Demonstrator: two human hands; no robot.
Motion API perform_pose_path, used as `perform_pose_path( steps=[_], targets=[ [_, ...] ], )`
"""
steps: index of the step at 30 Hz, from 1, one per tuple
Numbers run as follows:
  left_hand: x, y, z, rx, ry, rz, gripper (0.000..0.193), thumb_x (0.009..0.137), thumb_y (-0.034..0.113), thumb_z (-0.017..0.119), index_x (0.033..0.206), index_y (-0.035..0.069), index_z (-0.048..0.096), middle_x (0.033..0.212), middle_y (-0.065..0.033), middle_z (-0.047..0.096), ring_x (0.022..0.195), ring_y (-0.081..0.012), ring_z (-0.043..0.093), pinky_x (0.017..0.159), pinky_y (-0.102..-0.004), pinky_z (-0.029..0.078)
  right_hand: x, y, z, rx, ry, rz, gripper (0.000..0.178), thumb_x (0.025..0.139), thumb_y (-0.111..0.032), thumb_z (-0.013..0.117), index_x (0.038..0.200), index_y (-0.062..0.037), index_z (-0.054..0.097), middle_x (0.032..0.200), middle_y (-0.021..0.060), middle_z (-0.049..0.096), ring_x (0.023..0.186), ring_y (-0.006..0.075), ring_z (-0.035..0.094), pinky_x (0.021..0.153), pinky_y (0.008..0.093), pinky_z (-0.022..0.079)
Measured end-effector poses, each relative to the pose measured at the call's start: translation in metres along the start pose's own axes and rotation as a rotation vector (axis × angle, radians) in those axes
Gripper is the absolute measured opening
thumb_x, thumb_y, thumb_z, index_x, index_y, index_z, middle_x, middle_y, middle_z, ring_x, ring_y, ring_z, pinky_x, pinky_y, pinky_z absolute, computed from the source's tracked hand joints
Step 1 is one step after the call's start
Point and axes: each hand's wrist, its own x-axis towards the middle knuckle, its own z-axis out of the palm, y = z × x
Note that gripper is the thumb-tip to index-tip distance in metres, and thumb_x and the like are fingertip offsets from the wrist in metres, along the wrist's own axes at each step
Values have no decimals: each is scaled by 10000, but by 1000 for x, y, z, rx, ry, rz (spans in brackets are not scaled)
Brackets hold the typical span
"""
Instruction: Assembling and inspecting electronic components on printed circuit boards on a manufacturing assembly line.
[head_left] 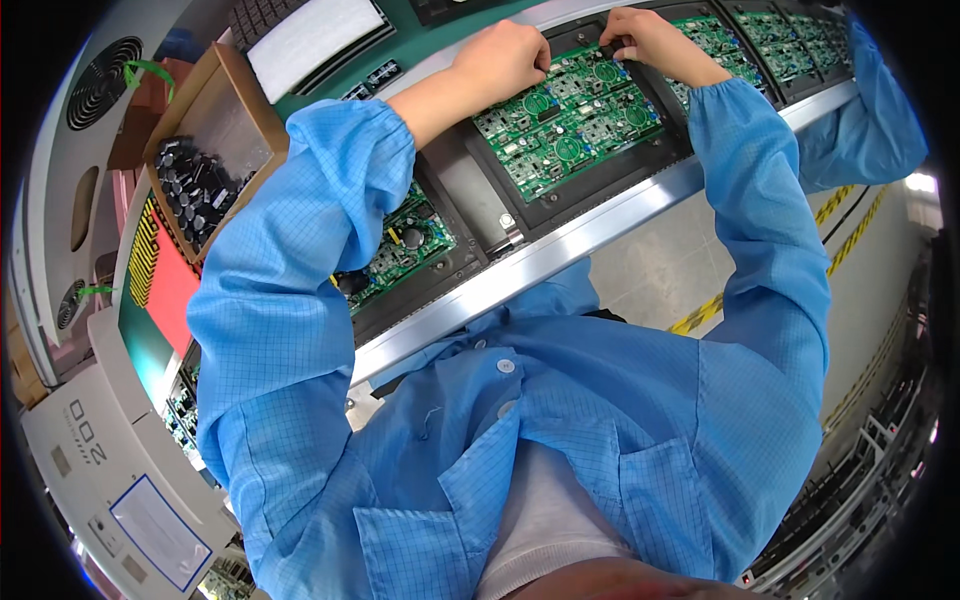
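Observation:
A green circuit board panel (570, 125), crowded with small parts, lies in a black carrier (560, 208) on the line in front of me. My left hand (505, 62) is over its far left edge, fingers curled closed; whatever they may hold is hidden. At the far edge, right of my left hand, my right hand (655, 45) has thumb and fingers pinched together close above the board. Something small and dark shows at those fingertips, too small to name. Both forearms are in blue checked sleeves.
Left, a cardboard box (262, 95) holds many black cylindrical capacitors (195, 190). More black parts (383, 74) lie on the green mat near a white slab (315, 45). Other boards sit left (412, 240) and right (705, 42). A metal rail (590, 237) runs before me; another person's blue sleeve (870, 125) is right.

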Motion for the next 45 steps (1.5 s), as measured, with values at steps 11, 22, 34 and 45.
perform_pose_path(
  steps=[11,22,34,45],
  targets=[
    [3,-8,16,-14,44,235,249,871,127,755,1079,14,679,996,-179,728,975,-367,696,876,-440,554,-73,2,19,246,195,170,266,841,68,745,1087,-14,686,951,69,696,864,154,673,808,286,563],
    [5,-7,7,70,-10,220,262,768,101,798,1015,25,753,888,-178,748,852,-349,728,792,-417,578,-80,-4,34,221,161,127,228,852,63,737,1071,12,697,1066,78,721,876,198,695,817,302,584],
    [-8,6,-9,5,257,495,176,718,99,808,858,10,751,851,-215,722,866,-388,708,814,-438,569,-76,-4,28,47,114,-51,173,880,1,732,1050,17,707,1103,100,704,968,290,697,846,323,577],
    [-36,56,11,-194,8,36,284,815,63,772,1099,74,783,900,-163,750,842,-274,737,799,-385,587,-92,-85,49,251,897,145,125,935,38,678,1043,21,737,1043,98,680,901,161,650,781,268,516]
  ],
)
